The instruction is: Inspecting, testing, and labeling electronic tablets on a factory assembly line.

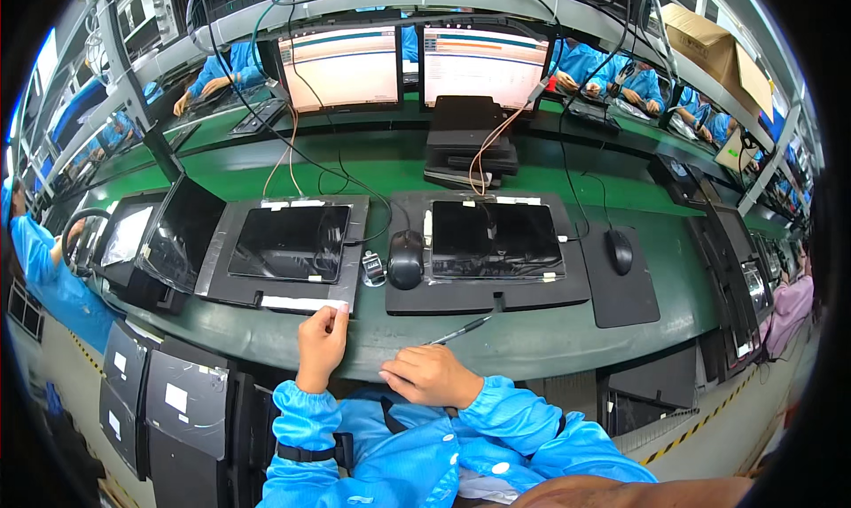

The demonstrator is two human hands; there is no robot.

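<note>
My left hand (323, 347) is raised at the bench's near edge, thumb and index finger pinched together. Whatever they may hold is too small to make out. Its fingertips overlap a white strip (297, 304) on the left black pad (217, 269), where a dark tablet-like screen (291, 242) lies, cabled. My right hand (433, 375) is curled closed in front of my body, its inner side hidden. Just beyond its knuckles is a pen (463, 329); whether they touch, I cannot tell. A second dark screen (498, 239) rests on the right black pad (483, 300).
Between the pads are a black mouse (406, 260) and a small metallic item (373, 269). Another mouse (619, 252) sits on a mouse pad (625, 300). Black devices are stacked (465, 136) before two monitors (341, 69). Cables hang over the bench. More panels (186, 393) stand lower left.
</note>
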